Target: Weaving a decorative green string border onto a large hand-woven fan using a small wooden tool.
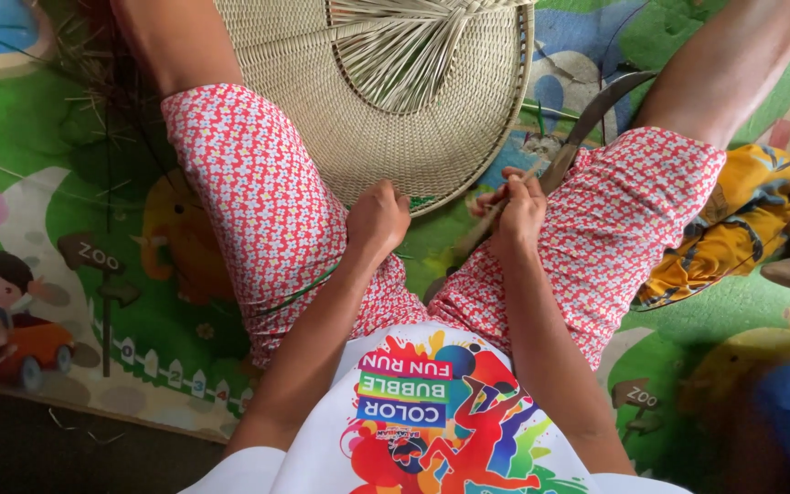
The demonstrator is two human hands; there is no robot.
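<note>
Head view, looking down at your lap: you sit on a cartoon-printed play mat (139,302) with your knees apart, in red floral shorts (258,201). Your left hand (377,220) is closed in a loose fist at the near rim of a round woven tray (322,101); whether it pinches a strand there you cannot tell. Your right hand (518,209) is closed around a thin pale strip (486,224), fingers curled over it, just right of the tray's edge. The strip runs slantwise from the hand down toward the mat between your thighs. The tray lies on the mat between your legs, its unwoven strands (404,50) fanning out from the centre. A curved dark blade (596,110) rests beyond your right hand, its lower end close to the fingers, near your right knee. A yellow patterned cloth (742,220) lies bunched beside your right thigh. Loose straw (93,82) is scattered at far left
</note>
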